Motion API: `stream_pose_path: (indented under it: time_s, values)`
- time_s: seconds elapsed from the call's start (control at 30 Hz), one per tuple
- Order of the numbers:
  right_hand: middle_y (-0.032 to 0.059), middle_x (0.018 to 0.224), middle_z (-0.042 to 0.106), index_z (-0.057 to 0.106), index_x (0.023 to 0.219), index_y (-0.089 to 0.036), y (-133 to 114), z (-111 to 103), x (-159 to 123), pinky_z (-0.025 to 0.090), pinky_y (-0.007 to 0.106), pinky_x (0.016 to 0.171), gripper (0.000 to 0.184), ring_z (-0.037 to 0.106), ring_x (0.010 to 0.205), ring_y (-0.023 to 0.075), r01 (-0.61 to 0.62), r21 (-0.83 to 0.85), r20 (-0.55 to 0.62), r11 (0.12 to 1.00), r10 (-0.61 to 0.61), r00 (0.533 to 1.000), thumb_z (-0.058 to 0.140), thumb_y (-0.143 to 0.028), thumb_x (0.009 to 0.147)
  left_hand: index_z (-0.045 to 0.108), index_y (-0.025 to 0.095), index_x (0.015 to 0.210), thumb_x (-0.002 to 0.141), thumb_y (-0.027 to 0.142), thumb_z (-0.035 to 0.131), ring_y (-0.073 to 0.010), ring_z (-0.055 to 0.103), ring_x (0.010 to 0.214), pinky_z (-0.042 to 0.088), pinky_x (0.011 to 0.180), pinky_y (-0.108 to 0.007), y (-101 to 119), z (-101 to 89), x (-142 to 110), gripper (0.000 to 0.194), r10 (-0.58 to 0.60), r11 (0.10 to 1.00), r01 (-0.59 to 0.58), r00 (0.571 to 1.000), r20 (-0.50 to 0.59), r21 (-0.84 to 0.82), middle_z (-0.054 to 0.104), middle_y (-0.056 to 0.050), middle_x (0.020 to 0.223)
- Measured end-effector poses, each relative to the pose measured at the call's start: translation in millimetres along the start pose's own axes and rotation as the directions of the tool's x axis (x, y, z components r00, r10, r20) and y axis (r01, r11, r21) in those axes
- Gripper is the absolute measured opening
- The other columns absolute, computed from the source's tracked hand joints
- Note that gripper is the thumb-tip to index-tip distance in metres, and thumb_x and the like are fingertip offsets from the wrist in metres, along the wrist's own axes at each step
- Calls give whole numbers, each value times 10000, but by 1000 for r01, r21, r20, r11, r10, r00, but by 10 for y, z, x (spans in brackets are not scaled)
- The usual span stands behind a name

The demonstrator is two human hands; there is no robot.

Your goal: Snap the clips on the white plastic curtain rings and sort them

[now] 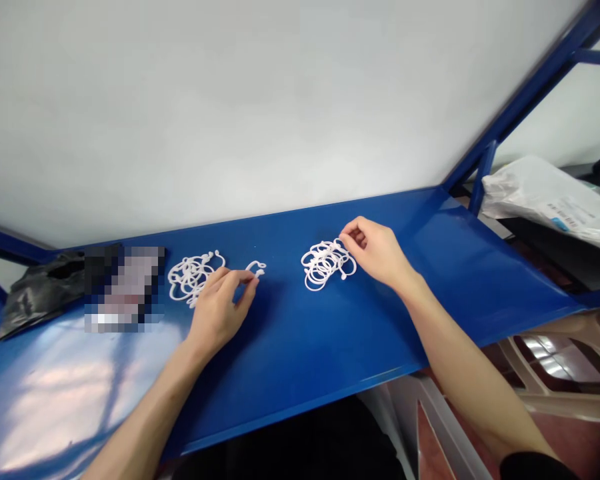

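My left hand (225,303) pinches a short white cord loop (255,265), whose curved end shows past my fingertips. Partly hidden behind that hand lies a loose pile of white knotted cord loops (185,273). To the right is a second, rounder heap of the same cord loops (323,267). Thumb and fingers of my right hand (373,247) are closed at this heap's upper right edge, on a white cord loop there. How much of that loop they grip is hidden.
Both heaps rest on a blue metal shelf (280,347) against a pale wall. At left are a black plastic bag (35,293) and a pixelated, phone-shaped item (130,287). A white plastic package (550,200) lies beyond the blue frame at right. Below is a beige plastic chair (570,407).
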State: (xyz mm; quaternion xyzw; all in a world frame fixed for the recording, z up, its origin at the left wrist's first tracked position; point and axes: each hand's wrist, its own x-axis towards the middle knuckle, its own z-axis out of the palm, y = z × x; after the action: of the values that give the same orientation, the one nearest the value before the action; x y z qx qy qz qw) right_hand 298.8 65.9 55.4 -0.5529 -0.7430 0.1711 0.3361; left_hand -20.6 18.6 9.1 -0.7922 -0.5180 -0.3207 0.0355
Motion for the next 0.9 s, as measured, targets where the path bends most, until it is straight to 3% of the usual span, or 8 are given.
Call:
stream_pose_path:
  time_s: [0.1, 0.23, 0.33, 0.43, 0.53, 0.63, 0.73, 0.9]
  values:
    - [60, 969, 711, 642, 957, -215, -230, 278, -101, 549, 369, 819, 145, 666, 817, 187, 217, 65, 27, 974, -219, 975, 534, -303, 998, 650, 204, 948, 990, 318, 519, -178, 651, 780, 493, 691, -284, 63, 0, -4, 179, -98, 991, 102, 994, 39, -92, 713, -40, 862]
    - [107, 1211, 678, 614, 1122, -225, -536, 667, -198, 538, 465, 972, 153, 645, 1133, 269, 394, 74, 103, 916, -400, 911, 583, -258, 976, 636, 204, 1023, 1010, 353, 463, -162, 655, 717, 478, 646, -276, 116, -19, 8, 229, -283, 922, 299, 954, 97, -246, 744, -33, 891]
    - [121, 1179, 691, 571, 1173, -227, -717, 909, -226, 570, 462, 888, 218, 670, 1087, 286, 321, 42, 141, 946, -323, 936, 610, -258, 960, 614, 205, 1044, 1017, 422, 446, -145, 634, 645, 473, 620, -271, 115, -31, 23, 277, -367, 810, 407, 913, 176, -423, 739, -15, 847]
    - [99, 1033, 724, 534, 1172, -216, -791, 1081, -249, 576, 376, 742, 179, 716, 916, 239, 210, 127, 145, 969, -228, 963, 531, -238, 994, 609, 197, 1008, 996, 472, 465, -170, 688, 771, 531, 740, -298, 92, -18, 40, 311, -346, 682, 435, 900, 264, -588, 731, -29, 856]
    - [72, 970, 733, 537, 1116, -214, -760, 1155, -272, 565, 344, 740, 123, 723, 859, 207, 159, 226, 105, 961, -187, 977, 522, -222, 994, 595, 197, 1032, 972, 506, 490, -183, 702, 807, 550, 782, -328, 91, 8, 44, 332, -327, 611, 478, 878, 349, -631, 731, -40, 899]
    - [43, 920, 736, 560, 1040, -226, -696, 1150, -278, 555, 316, 725, 65, 717, 818, 186, 137, 277, 63, 951, -160, 985, 560, -225, 976, 569, 205, 1128, 903, 496, 602, -174, 685, 762, 538, 708, -308, 131, 28, 32, 369, -274, 668, 471, 876, 397, -577, 725, -27, 922]
    - [19, 859, 731, 590, 999, -230, -652, 1118, -270, 539, 297, 700, 31, 702, 760, 171, 153, 287, 52, 946, -175, 983, 577, -238, 973, 554, 213, 1156, 859, 403, 656, -157, 647, 652, 500, 634, -284, 165, 29, 18, 367, -233, 766, 428, 880, 413, -480, 706, 21, 800]
    - [33, 897, 735, 651, 955, -235, -602, 1065, -253, 513, 311, 713, 108, 679, 775, 179, 262, 160, 24, 952, -269, 963, 563, -281, 996, 623, 229, 1067, 882, 329, 627, -183, 671, 673, 512, 694, -313, 46, -26, 48, 209, -217, 854, 333, 926, 307, -400, 749, 8, 767]
